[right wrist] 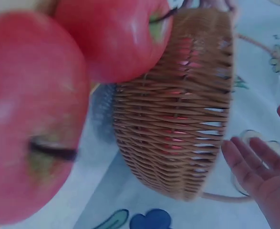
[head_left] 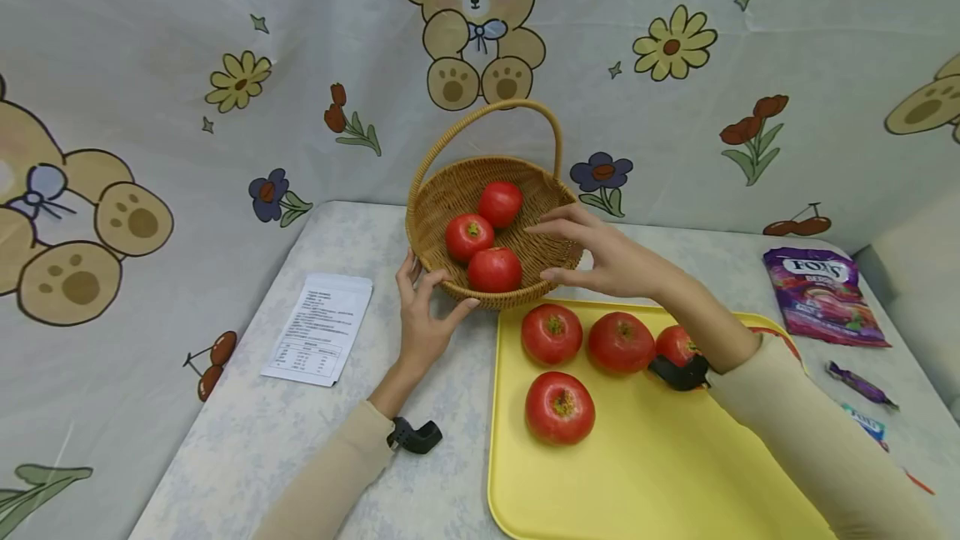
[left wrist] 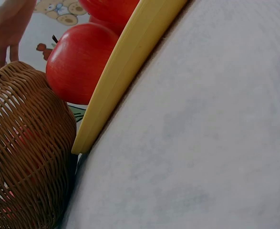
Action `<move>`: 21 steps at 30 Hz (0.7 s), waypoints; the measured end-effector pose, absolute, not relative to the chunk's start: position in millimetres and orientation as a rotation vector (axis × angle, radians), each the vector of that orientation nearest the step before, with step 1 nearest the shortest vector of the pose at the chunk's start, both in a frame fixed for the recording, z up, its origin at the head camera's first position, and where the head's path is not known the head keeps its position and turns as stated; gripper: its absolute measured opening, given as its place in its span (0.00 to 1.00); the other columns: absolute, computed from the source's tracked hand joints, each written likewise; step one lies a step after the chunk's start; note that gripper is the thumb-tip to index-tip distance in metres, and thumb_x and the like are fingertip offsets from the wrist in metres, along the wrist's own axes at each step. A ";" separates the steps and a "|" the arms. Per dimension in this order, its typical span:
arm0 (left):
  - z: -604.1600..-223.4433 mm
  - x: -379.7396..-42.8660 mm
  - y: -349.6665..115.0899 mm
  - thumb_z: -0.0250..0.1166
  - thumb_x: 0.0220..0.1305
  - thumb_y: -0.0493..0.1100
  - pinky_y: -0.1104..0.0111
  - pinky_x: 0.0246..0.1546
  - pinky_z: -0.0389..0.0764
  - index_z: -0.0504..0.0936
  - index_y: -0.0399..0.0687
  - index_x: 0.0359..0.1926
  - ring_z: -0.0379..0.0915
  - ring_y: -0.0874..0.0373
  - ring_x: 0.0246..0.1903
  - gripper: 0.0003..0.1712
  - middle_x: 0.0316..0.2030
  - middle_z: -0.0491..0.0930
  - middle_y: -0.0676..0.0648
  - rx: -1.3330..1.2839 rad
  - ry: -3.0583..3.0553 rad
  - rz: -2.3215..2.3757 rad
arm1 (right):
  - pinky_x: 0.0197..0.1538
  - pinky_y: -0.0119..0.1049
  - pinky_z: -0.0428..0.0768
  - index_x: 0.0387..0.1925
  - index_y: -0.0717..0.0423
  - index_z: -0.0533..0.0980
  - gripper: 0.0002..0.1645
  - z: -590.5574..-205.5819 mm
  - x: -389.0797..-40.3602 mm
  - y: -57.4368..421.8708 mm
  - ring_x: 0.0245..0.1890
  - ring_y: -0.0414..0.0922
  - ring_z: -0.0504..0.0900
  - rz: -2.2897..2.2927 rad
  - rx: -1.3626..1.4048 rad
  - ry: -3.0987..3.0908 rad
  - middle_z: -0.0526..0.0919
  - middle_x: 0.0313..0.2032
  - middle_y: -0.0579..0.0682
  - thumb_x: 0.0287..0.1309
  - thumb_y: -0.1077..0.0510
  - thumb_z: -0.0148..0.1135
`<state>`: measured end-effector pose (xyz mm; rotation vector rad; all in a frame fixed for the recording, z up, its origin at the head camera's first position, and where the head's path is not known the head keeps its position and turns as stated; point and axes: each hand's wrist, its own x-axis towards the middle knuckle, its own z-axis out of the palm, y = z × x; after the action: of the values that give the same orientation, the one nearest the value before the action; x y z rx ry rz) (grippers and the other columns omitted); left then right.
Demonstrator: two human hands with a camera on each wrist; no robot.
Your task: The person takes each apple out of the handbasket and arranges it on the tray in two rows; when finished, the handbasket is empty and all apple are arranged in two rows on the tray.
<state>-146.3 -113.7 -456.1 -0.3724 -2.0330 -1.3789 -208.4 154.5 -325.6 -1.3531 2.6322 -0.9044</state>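
A wicker basket (head_left: 491,300) with a tall arched handle stands at the back of the table, its opening facing me, with three red apples (head_left: 495,270) inside. My left hand (head_left: 426,319) holds its front left rim, fingertips at the edge and thumb along the lower front. Over the right side of the opening my right hand (head_left: 592,252) hovers with fingers spread, holding nothing. In the right wrist view this hand (right wrist: 268,181) appears beside the basket's rim (right wrist: 230,95). Several more red apples (head_left: 559,407) lie on a yellow tray (head_left: 637,473) in front of the basket.
To the left lies a white printed packet (head_left: 318,329). A purple candy bag (head_left: 825,297) sits at the far right, with a small purple-wrapped candy (head_left: 861,384) before it. A patterned cloth (head_left: 300,15) hangs behind the table, close to the basket.
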 end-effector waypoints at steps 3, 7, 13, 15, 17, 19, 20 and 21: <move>-463.6 -151.1 -115.4 0.78 0.46 0.33 0.35 0.63 0.59 0.73 0.37 0.44 0.48 0.27 0.69 0.27 0.68 0.48 0.22 -0.370 -2.030 -1.371 | 0.52 0.52 0.74 0.67 0.49 0.69 0.35 -332.2 -235.1 137.9 0.57 0.54 0.70 -0.926 -1.324 2.651 0.66 0.63 0.59 0.59 0.52 0.69; -480.3 -159.8 -119.7 0.79 0.46 0.37 0.35 0.63 0.60 0.74 0.40 0.45 0.47 0.32 0.71 0.27 0.69 0.47 0.26 -0.369 -2.033 -1.367 | 0.58 0.56 0.73 0.68 0.48 0.67 0.37 -342.5 -262.4 114.6 0.60 0.57 0.70 -0.882 -1.262 2.649 0.65 0.63 0.60 0.59 0.49 0.69; -491.1 -164.9 -125.1 0.79 0.49 0.45 0.41 0.65 0.63 0.75 0.47 0.47 0.46 0.41 0.74 0.27 0.72 0.47 0.35 -0.378 -2.054 -1.364 | 0.63 0.56 0.71 0.67 0.49 0.69 0.36 -355.8 -289.0 79.9 0.62 0.57 0.70 -0.754 -1.291 2.563 0.66 0.62 0.57 0.59 0.49 0.69; -492.7 -165.8 -126.1 0.78 0.50 0.48 0.41 0.65 0.63 0.75 0.48 0.48 0.46 0.42 0.74 0.27 0.73 0.46 0.38 -0.387 -2.054 -1.361 | 0.63 0.55 0.71 0.66 0.50 0.70 0.36 -357.3 -294.8 69.6 0.61 0.57 0.70 -0.712 -1.302 2.553 0.66 0.62 0.57 0.58 0.50 0.70; -492.7 -165.9 -126.6 0.76 0.52 0.51 0.39 0.64 0.64 0.76 0.49 0.48 0.47 0.42 0.74 0.26 0.73 0.46 0.39 -0.392 -2.050 -1.359 | 0.62 0.54 0.72 0.66 0.50 0.70 0.35 -358.3 -300.3 60.4 0.60 0.56 0.71 -0.669 -1.305 2.548 0.67 0.61 0.57 0.58 0.50 0.70; -493.2 -166.4 -127.0 0.75 0.53 0.54 0.38 0.64 0.63 0.76 0.49 0.48 0.47 0.42 0.73 0.26 0.74 0.45 0.39 -0.393 -2.051 -1.356 | 0.62 0.54 0.72 0.65 0.50 0.71 0.35 -360.5 -306.1 52.6 0.61 0.56 0.70 -0.631 -1.320 2.539 0.67 0.62 0.59 0.57 0.50 0.71; -493.1 -166.4 -127.0 0.74 0.53 0.55 0.39 0.64 0.63 0.76 0.49 0.48 0.47 0.42 0.73 0.26 0.74 0.45 0.39 -0.389 -2.053 -1.356 | 0.62 0.55 0.72 0.65 0.50 0.71 0.35 -362.1 -308.7 49.2 0.61 0.56 0.70 -0.613 -1.324 2.535 0.66 0.62 0.59 0.57 0.50 0.71; -492.8 -166.3 -126.8 0.74 0.53 0.56 0.39 0.64 0.63 0.75 0.49 0.47 0.47 0.42 0.73 0.27 0.74 0.45 0.39 -0.384 -2.056 -1.355 | 0.62 0.56 0.71 0.65 0.50 0.71 0.35 -364.0 -311.3 46.2 0.62 0.56 0.70 -0.599 -1.330 2.530 0.66 0.63 0.60 0.57 0.50 0.71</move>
<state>-166.3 -126.8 -492.8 -0.3838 -2.0560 -1.3551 -311.3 46.2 -364.0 -1.3296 2.5301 -0.5994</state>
